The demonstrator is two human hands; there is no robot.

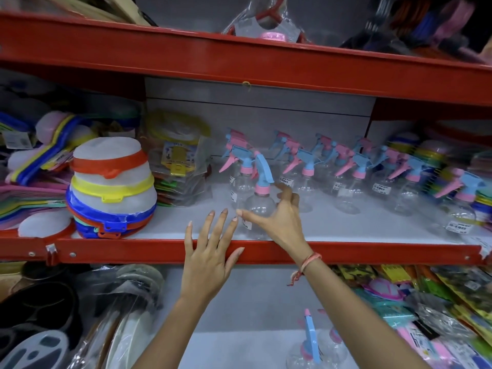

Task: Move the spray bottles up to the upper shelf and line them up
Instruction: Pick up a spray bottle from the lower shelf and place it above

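Observation:
Several clear spray bottles with blue and pink trigger heads (356,179) stand in loose rows on the white shelf (332,227) behind a red front rail. My right hand (279,219) wraps around the round body of one spray bottle (259,201) at the front of that shelf, thumb on its left and fingers curled on its right; the bottle stands upright. My left hand (210,257) hovers flat over the red rail, fingers spread, holding nothing. Two more spray bottles (310,347) stand on the lower shelf, at the bottom of the view.
Stacked round lidded containers (111,187) and flat packets (178,166) fill the shelf's left side. Colourful packaged goods (482,198) crowd its right end. The lower shelf holds wrapped items on the left (117,310) and packets on the right (426,302). Another red shelf (239,62) runs overhead.

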